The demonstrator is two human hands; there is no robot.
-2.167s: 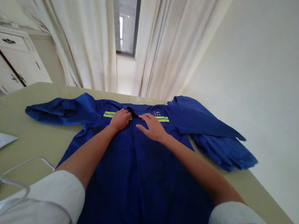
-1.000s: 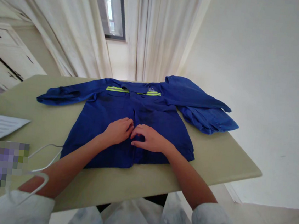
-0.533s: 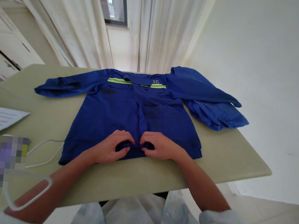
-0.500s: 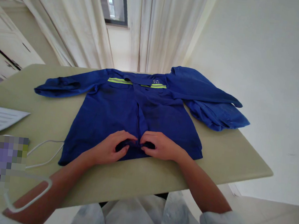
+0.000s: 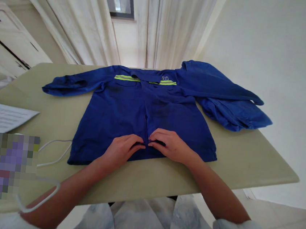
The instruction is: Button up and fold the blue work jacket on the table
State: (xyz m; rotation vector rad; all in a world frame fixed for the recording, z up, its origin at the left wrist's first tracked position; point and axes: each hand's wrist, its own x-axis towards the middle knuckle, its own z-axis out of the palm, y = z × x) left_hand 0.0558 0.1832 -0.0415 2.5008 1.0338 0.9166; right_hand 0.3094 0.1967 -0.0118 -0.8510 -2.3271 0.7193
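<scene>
A blue work jacket [image 5: 113, 125] is being kept spread out on the middle of a pale green table [image 5: 245, 168], with its collar [image 5: 143, 75] being pointed away from the person and its hem [image 5: 82, 163] toward the table's near edge. Its long axis is running from far to near across the table, while the sleeves [image 5: 71, 87] are being stretched out crosswise. Near the hem, on either side of the front opening [image 5: 145, 122], the left hand [image 5: 122, 148] and right hand [image 5: 173, 145] are being held half curled on the cloth, their fingertips [image 5: 150, 144] almost touching; whether any cloth is being pinched cannot be told. The two front edges are best being kept level and flat, with the opening being lined up straight toward the collar. A sheet of paper [image 5: 2, 117] is being left lying on the table's left side
</scene>
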